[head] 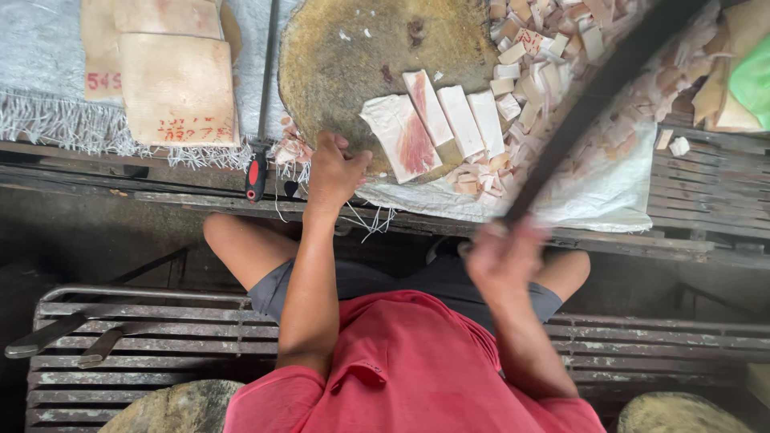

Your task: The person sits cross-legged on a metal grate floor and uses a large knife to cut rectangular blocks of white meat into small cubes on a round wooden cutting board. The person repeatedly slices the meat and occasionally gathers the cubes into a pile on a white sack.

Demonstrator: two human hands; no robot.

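Pork strips (433, 120) lie on the round block (337, 72) near the bench's front edge; left hand (335, 170) fingers curled pin them, right hand (504, 261) fingers grip the cleaver (597, 88); tucked fingertips seem wise.

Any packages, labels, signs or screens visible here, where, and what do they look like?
No packages, signs or screens.
Pale slab, upper left on grey cloth: squarish, red handwritten marks along its lower edge.
Slab behind it: red marks at lower left.
Cut piece in the pile: faint red marks.
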